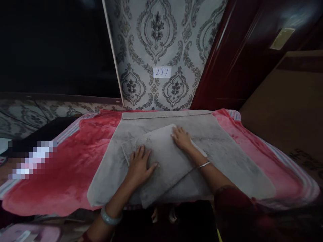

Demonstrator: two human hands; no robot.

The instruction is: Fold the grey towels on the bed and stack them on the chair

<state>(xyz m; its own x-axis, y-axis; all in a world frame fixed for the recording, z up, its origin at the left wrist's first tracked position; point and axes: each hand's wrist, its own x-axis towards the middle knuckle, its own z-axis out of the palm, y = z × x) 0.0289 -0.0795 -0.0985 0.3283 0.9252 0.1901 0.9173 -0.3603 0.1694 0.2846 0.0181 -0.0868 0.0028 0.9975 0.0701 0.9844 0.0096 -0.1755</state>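
A folded light-grey cloth (165, 158) lies aslant on a larger grey cloth (234, 161), its front corner reaching the near edge. My left hand (140, 164) rests flat on the folded cloth's left side, fingers spread and thumb apart. At its far corner, my right hand (181, 138) lies with fingers stretched over the fabric. Neither hand grips anything that I can see. The larger cloth has a narrow strip (164, 115) turned over along its far edge.
A red blanket (63, 164) with a striped layer (300, 178) below it covers the surface under the cloths. A dark screen (58, 50) stands at the back left. On the right is a large cardboard box (287, 111). A paper marked 277 (162, 72) hangs on the patterned wall.
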